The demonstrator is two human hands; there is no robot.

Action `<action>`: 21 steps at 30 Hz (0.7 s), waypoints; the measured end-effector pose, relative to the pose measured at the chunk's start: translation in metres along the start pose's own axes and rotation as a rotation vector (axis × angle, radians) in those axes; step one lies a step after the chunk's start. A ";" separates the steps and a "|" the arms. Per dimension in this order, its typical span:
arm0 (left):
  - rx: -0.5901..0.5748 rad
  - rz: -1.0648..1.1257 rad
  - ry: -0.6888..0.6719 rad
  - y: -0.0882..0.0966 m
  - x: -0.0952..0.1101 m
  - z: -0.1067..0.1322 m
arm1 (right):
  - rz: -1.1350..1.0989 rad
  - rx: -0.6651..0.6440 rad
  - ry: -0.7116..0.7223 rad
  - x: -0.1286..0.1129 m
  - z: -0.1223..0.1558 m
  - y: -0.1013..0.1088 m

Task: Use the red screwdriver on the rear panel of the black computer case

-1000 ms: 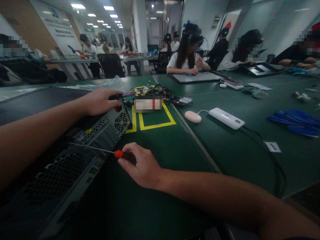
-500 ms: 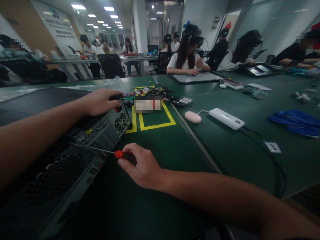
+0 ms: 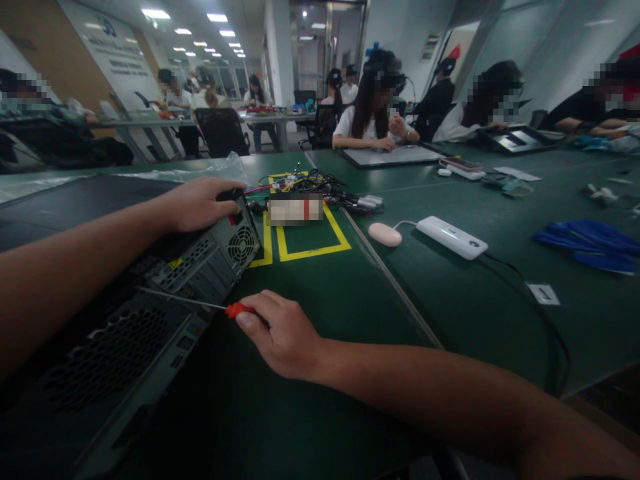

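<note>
A dark computer case (image 3: 150, 293) lies on its side on the green table, rear panel with a fan grille (image 3: 241, 245) facing me. My left hand (image 3: 200, 202) rests palm down on the case's far top corner, fingers curled over the edge. My right hand (image 3: 280, 333) is closed round a screwdriver (image 3: 235, 309) with a red and black handle. Its thin shaft runs left to the case's rear panel.
A yellow taped rectangle (image 3: 305, 250) marks the table beyond the case, with a tangle of cables (image 3: 320, 183) behind it. A pink mouse (image 3: 385, 234) and a white power strip (image 3: 453, 237) lie to the right. Blue cloth (image 3: 590, 243) sits far right. Several people sit at the tables behind.
My right hand has rolled slightly over the screwdriver handle, covering more of it. The left hand and the case have stayed put.
</note>
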State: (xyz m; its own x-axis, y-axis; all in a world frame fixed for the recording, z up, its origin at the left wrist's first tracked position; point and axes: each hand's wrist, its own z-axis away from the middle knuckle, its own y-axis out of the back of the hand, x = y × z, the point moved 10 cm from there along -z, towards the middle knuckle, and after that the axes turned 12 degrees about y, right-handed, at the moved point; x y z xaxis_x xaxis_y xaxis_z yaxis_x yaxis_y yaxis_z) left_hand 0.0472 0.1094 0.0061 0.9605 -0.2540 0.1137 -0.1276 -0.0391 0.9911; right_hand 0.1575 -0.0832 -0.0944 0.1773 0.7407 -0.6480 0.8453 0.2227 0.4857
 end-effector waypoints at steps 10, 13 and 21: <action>-0.007 -0.012 0.000 0.000 0.004 0.002 | -0.088 0.050 -0.030 0.007 0.003 -0.003; -0.004 -0.013 0.007 0.000 0.002 0.002 | -0.082 0.042 -0.033 0.008 0.003 -0.003; -0.006 -0.018 -0.004 0.000 0.003 0.001 | -0.077 0.050 -0.027 0.007 0.003 -0.001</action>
State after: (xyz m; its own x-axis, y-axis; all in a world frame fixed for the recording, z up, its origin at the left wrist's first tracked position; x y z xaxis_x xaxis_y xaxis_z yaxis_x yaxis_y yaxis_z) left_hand 0.0495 0.1073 0.0062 0.9616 -0.2571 0.0958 -0.1090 -0.0378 0.9933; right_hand 0.1591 -0.0808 -0.1013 0.1236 0.7053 -0.6980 0.8809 0.2459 0.4044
